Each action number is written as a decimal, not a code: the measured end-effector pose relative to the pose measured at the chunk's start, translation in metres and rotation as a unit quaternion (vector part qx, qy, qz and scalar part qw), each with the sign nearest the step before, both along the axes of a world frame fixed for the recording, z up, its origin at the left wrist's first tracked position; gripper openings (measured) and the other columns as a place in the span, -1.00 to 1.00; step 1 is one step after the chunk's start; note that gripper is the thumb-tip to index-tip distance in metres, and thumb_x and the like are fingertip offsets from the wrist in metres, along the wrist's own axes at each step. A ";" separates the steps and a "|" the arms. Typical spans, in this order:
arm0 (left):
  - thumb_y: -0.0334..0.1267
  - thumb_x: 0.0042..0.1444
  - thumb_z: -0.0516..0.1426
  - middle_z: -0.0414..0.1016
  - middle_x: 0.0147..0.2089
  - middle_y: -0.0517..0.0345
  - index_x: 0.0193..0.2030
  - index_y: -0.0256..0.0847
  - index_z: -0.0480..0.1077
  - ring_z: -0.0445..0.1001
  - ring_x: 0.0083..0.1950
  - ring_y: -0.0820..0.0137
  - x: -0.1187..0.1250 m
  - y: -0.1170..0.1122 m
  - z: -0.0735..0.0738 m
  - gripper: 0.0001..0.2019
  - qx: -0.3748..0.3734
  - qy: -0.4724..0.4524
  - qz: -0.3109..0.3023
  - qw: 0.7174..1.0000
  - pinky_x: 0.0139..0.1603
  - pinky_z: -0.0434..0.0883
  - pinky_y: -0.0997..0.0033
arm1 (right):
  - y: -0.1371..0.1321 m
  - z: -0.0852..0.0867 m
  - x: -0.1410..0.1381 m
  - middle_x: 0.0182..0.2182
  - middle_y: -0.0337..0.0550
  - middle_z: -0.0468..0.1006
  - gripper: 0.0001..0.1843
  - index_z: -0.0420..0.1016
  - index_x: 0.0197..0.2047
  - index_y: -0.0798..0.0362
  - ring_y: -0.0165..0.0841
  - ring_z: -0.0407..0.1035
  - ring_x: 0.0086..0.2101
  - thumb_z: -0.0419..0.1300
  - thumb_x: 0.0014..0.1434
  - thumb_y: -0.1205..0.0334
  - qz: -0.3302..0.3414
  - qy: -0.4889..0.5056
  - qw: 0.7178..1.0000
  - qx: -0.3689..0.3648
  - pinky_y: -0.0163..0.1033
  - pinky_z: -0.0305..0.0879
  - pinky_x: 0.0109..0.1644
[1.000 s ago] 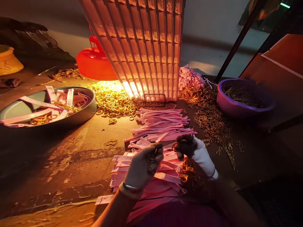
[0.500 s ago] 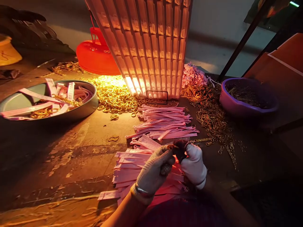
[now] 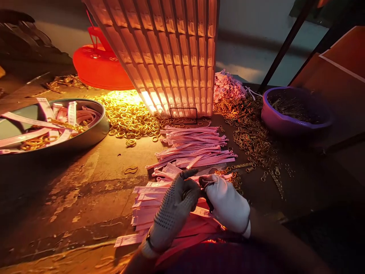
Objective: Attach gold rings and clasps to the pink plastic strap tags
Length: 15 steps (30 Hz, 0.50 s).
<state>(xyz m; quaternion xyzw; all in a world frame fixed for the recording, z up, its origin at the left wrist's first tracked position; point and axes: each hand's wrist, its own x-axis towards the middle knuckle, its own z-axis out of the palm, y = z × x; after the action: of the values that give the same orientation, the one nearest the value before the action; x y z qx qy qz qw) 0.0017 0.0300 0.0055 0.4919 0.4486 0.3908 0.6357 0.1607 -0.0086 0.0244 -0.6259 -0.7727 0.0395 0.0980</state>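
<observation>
My left hand (image 3: 173, 213) and right hand (image 3: 228, 207) pinch closed together, contents hidden; strips (image 3: 151, 198) seem light, floppy: I'd grip an end

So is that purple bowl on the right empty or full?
Partly full: the purple bowl holds a dark heap of small metal pieces, lying below its rim; too dim to identify.

Left hand (image 3: 172, 213) and right hand (image 3: 228, 203), gloved, meet with fingers (image 3: 189, 174) curled together.
</observation>
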 end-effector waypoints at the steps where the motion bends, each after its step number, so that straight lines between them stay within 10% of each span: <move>1: -0.20 0.20 0.19 0.32 -0.49 0.36 0.10 -0.16 0.30 0.19 -0.58 0.56 0.000 0.000 0.000 -0.65 -0.009 -0.016 -0.006 1.000 -0.59 0.19 0.59 | 0.003 0.002 -0.001 -0.31 0.02 0.55 -0.80 0.49 -0.16 0.04 -0.20 0.46 -0.32 0.20 0.11 0.36 0.013 -0.025 0.999 -0.025 -0.22 0.35 -0.32; 9: -0.10 0.07 0.29 0.18 -0.59 0.36 -0.20 -0.24 0.46 0.01 -0.59 0.61 0.003 0.005 -0.004 -0.73 -0.159 -0.099 -0.003 0.982 -0.61 -0.02 0.60 | 0.008 -0.005 -0.006 -0.46 -0.05 0.54 -0.81 0.46 -0.31 0.06 -0.20 0.43 -0.43 0.18 0.12 0.11 0.081 0.011 0.997 -0.012 -0.22 0.11 -0.42; 15: -0.05 0.13 0.21 0.32 -0.55 0.24 -0.10 -0.23 0.55 0.16 -0.56 0.51 -0.008 0.032 0.013 -0.68 -0.047 0.051 -0.067 0.995 -0.58 0.10 0.53 | 0.013 -0.005 0.011 -0.47 -0.13 0.57 -0.73 0.49 -0.18 0.07 -0.32 0.41 -0.49 0.09 0.33 0.07 0.005 0.209 0.977 -0.029 -0.28 0.12 -0.43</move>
<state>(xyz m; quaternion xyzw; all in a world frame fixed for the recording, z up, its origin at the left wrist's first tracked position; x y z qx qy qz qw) -0.0061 0.0622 0.0185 0.5097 0.4643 0.3007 0.6590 0.1721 0.0042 0.0197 -0.6026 -0.7368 0.1925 0.2387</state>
